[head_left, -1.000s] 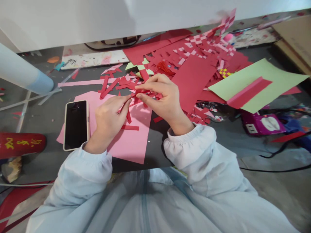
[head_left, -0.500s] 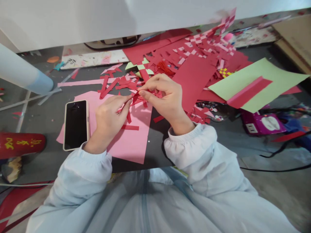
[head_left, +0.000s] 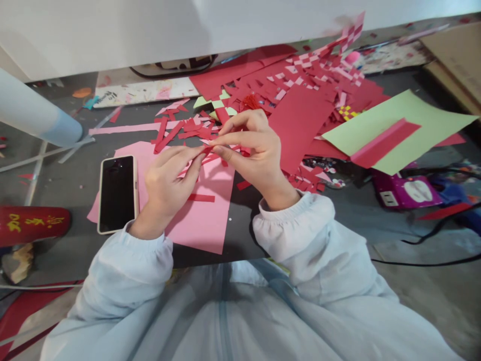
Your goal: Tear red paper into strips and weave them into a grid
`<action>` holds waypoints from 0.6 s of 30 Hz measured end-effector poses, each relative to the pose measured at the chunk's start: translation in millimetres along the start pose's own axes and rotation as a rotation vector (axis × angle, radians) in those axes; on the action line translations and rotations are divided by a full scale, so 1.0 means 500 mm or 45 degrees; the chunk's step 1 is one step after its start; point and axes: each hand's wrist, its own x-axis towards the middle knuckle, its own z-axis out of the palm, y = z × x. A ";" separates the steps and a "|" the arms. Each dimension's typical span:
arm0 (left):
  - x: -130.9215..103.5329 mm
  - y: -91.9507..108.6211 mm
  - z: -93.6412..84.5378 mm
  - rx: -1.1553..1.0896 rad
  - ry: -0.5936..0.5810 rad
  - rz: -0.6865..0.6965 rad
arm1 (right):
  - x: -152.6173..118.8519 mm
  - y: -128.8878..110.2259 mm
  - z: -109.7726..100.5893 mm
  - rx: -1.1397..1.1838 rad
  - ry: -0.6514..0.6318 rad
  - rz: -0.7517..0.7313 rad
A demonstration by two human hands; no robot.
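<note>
Fingertips of my left hand [head_left: 169, 175] and my right hand [head_left: 251, 150] meet over the pink paper sheet [head_left: 206, 225], pinching a small red paper strip [head_left: 207, 149] between them. Most of the strip is covered by my fingers. Beneath my hands another red strip [head_left: 203, 198] lies flat on the pink sheet. Just beyond my fingertips is a loose pile of red paper strips [head_left: 169, 133], some pink ones among them. A pale green woven paper piece [head_left: 218, 104] rests behind that pile.
A phone [head_left: 117, 195] lies left of my left hand. Red card [head_left: 304, 120], woven pink-and-red pieces [head_left: 306, 61] and a pale green sheet [head_left: 398, 118] spread to the right. A purple box [head_left: 408, 190] sits at the right edge. A white cylinder [head_left: 41, 110] stands far left.
My fingertips have drawn closer together on the strip, and my right hand's fingers have shifted slightly. The red end that hung below my hands no longer shows there.
</note>
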 end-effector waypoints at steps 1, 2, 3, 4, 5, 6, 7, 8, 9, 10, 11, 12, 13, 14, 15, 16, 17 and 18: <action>0.000 -0.001 0.001 -0.002 0.025 0.028 | 0.000 0.000 0.000 -0.016 -0.006 -0.002; -0.001 -0.002 0.001 -0.006 0.048 0.052 | 0.000 -0.001 -0.001 -0.027 -0.013 0.000; -0.001 -0.003 0.002 -0.010 0.068 0.072 | 0.000 -0.001 -0.001 -0.034 -0.020 0.000; -0.002 -0.003 0.002 -0.011 0.082 0.082 | 0.000 -0.001 -0.001 -0.038 -0.025 -0.002; -0.002 -0.004 0.002 -0.007 0.083 0.083 | 0.000 -0.001 -0.001 -0.039 -0.022 -0.012; -0.003 -0.005 0.002 -0.002 0.076 0.078 | 0.000 -0.002 -0.001 -0.041 -0.013 -0.026; -0.003 -0.005 0.003 0.003 0.063 0.072 | -0.001 -0.002 0.000 -0.047 0.003 -0.044; -0.003 -0.006 0.003 0.005 0.053 0.071 | -0.001 -0.003 0.000 -0.058 0.022 -0.063; -0.003 -0.006 0.003 0.002 0.047 0.075 | -0.002 -0.003 0.000 -0.072 0.037 -0.077; -0.003 -0.006 0.003 -0.004 0.044 0.080 | -0.002 -0.004 0.000 -0.090 0.048 -0.086; -0.002 -0.006 0.003 -0.011 0.045 0.084 | -0.003 -0.004 0.000 -0.107 0.054 -0.088; -0.002 -0.006 0.003 -0.013 0.044 0.083 | -0.003 -0.004 0.000 -0.123 0.053 -0.085; -0.002 -0.006 0.003 -0.010 0.040 0.077 | -0.003 -0.004 0.000 -0.133 0.049 -0.082; -0.002 -0.005 0.002 -0.004 0.034 0.069 | -0.003 -0.004 0.000 -0.134 0.046 -0.083; -0.002 -0.005 0.002 0.004 0.028 0.057 | -0.004 -0.004 0.001 -0.127 0.045 -0.092; -0.002 -0.005 0.002 0.006 0.027 0.052 | -0.003 -0.004 0.001 -0.112 0.055 -0.120; -0.002 -0.005 0.001 0.001 0.031 0.054 | -0.003 -0.003 0.002 -0.096 0.072 -0.157; -0.002 -0.004 0.001 -0.005 0.034 0.057 | -0.003 -0.003 0.003 -0.083 0.097 -0.198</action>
